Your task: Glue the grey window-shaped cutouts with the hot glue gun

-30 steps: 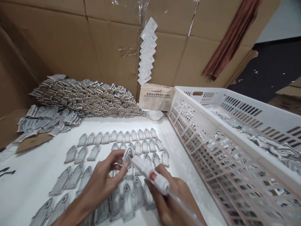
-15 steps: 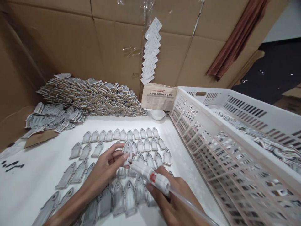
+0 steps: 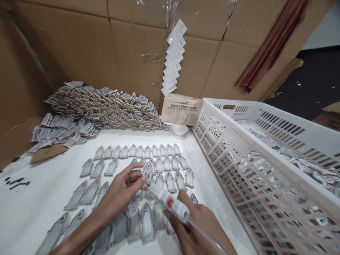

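Pinched between the thumb and fingers of my left hand (image 3: 130, 182) is a small grey-white arched piece (image 3: 147, 170), held upright above the rows. My right hand (image 3: 196, 219) grips what looks like a white glue gun (image 3: 170, 202) with an orange part on its side. A translucent rod or tube (image 3: 205, 235) runs out of its back end. The gun's tip points at the lower edge of the held piece; whether they touch I cannot tell. Beneath both hands, several rows of similar arched pieces (image 3: 147, 223) lie on the white table (image 3: 34, 196), partly hidden by my arms.
A large heap of stacked pieces (image 3: 106, 109) leans against the cardboard wall (image 3: 132, 53), with a looser pile (image 3: 61, 129) at left. A small white bowl (image 3: 180, 130) sits before a folded newspaper (image 3: 182, 110). On the right, a white slotted crate (image 3: 225, 152) holds more pieces.
The view has shifted slightly. Both hands keep their hold, and the gun's tip stays close to the lower part of the arched piece, with only a small shift in its angle.
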